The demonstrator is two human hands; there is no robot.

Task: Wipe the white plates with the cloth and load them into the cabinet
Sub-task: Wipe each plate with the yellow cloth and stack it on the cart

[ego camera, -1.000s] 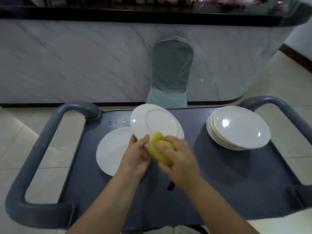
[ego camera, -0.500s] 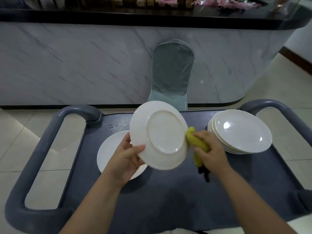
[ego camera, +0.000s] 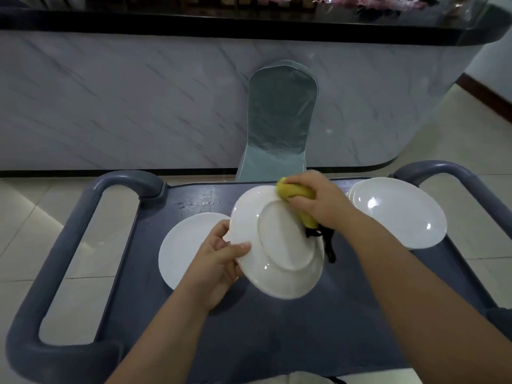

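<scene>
Our left hand (ego camera: 213, 261) grips the white plate (ego camera: 277, 245) by its left rim, foot ring facing us, far edge tilted up, over the cart tray (ego camera: 277, 342) btwn a lone plate (ego camera: 182, 253) and the plate stack (ego camera: 399, 212). Our right hand (ego camera: 318, 202) is curled round the yellow cloth (ego camera: 293, 191), pressing it on the plate's far-right rim. Dark tray surface runs wide toward us; loop handles (ego camera: 69, 245) bound both sides.

Soft, rather dim light; glare spots sit on the stacked plates (ego camera: 399, 217) right of my right hand (ego camera: 321, 200), a soft shadow lies on the cart (ego camera: 277, 342) below my grip, frame edges bow
</scene>
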